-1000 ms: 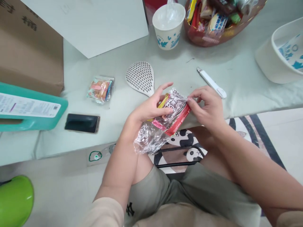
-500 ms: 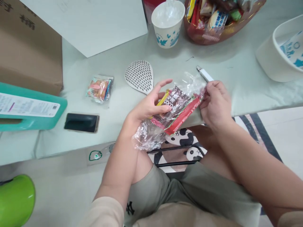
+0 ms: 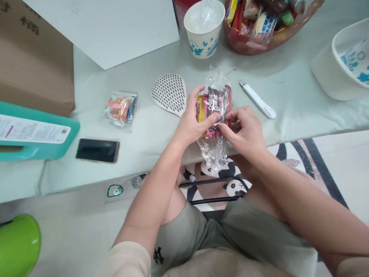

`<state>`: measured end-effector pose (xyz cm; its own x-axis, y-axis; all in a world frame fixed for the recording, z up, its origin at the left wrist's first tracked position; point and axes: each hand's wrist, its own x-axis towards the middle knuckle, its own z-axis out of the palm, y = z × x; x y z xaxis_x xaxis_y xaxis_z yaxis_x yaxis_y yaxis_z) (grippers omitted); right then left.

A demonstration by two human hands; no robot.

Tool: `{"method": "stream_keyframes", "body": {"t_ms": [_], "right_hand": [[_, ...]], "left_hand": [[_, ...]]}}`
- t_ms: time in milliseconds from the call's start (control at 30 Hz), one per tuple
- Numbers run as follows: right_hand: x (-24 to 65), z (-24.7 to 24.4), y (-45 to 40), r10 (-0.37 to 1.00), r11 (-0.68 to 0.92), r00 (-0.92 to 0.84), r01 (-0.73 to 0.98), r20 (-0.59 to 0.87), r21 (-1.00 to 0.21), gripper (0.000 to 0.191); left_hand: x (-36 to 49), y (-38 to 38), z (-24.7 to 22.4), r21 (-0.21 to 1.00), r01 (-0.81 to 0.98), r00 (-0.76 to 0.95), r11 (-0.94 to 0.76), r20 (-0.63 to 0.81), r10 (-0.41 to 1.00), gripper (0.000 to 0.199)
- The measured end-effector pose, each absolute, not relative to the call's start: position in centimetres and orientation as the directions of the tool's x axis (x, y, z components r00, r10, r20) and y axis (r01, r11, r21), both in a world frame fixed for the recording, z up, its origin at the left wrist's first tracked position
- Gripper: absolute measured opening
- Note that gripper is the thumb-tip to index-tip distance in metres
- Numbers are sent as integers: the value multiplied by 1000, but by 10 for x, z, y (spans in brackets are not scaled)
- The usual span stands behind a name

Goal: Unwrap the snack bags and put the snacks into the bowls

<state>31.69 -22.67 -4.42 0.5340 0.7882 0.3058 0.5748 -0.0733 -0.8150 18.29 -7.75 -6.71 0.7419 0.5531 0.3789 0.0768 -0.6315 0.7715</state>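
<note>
Right of the pale, teardrop-shaped, perforated plastic paddle (image 3: 169, 92), the left hand (image 3: 193, 122) and right hand (image 3: 244, 129) clasp red, yellow and brown rectangular packets (image 3: 213, 96) in crinkled clear plastic film (image 3: 215, 151), whose slick, loose ends might slip, spilling them.

A phone (image 3: 97, 150) lies near a teal container (image 3: 50, 150) beside a brown box (image 3: 34, 69).

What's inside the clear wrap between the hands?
The clear wrap shows a brown COCOA packet between a yellow packet and a red packet; whatever lies beneath is covered.
</note>
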Motion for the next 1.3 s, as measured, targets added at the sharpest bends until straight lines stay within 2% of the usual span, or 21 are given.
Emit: {"method": "stream_keyframes", "body": {"t_ms": [233, 433, 567, 667, 800, 900, 1067, 1300], "right_hand": [[314, -40, -227, 771, -31, 543, 554, 333, -832, 16], [314, -38, -230, 741, 121, 493, 571, 456, -812, 14], [313, -38, -230, 801, 176, 364, 617, 476, -767, 13], [312, -41, -230, 859, 174, 240, 693, 452, -700, 12], [311, -48, -230, 879, 255, 63, 776, 473, -577, 13], [309, -50, -230, 850, 306, 19, 797, 527, -521, 15], [310, -45, -230, 822, 292, 94, 778, 562, -557, 11], [327, -45, -230, 784, 24, 395, 752, 479, -659, 14]], "left_hand": [[182, -81, -61, 844, 89, 778, -529, 273, 567, 77], [186, -90, -58, 828, 121, 756, -547, 280, 592, 61], [188, -96, -55, 796, 125, 738, -592, 324, 592, 44], [185, -96, -46, 792, 168, 650, -587, 359, 670, 38], [179, -95, -35, 814, 220, 630, -538, 302, 715, 43], [179, -97, -36, 811, 249, 640, -530, 273, 718, 47], [179, -91, -42, 834, 267, 572, -482, 266, 776, 38], [170, -68, -44, 812, 326, 457, -484, 313, 832, 28]]}}
